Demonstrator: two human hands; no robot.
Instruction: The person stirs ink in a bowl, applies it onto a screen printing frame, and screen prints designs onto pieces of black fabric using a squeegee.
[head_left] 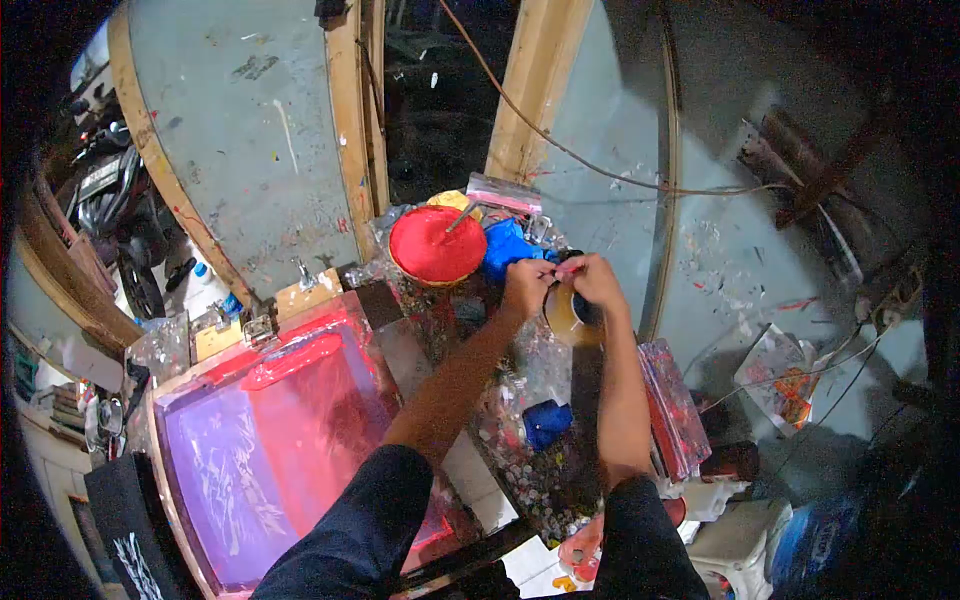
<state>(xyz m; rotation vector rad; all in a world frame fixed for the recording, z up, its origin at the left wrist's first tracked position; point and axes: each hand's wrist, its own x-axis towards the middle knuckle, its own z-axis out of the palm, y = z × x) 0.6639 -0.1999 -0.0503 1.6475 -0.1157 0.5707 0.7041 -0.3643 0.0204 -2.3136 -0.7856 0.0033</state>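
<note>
My left hand (pixel 527 287) and my right hand (pixel 598 281) meet over the far end of the cluttered worktable, both with fingers pinched. Between the fingertips is a small pinkish piece (pixel 568 269); I cannot tell what it is. Just below the hands, between my wrists, shows a tan roll of tape (pixel 566 318), partly covered by my hands. Crumpled bright blue material (pixel 510 248) lies beside my left hand. To its left stands a bowl of red ink (pixel 436 243) with a stirring handle (pixel 461 214) sticking out.
A framed printing screen (pixel 215 470) smeared with red ink takes up the left, held by hinge clamps (pixel 305 275) at its far edge. A dark blue cloth (pixel 547 425) lies between my forearms. Red-stained panels (pixel 675 410) lean at the right, and a cable (pixel 560 145) hangs across the wall.
</note>
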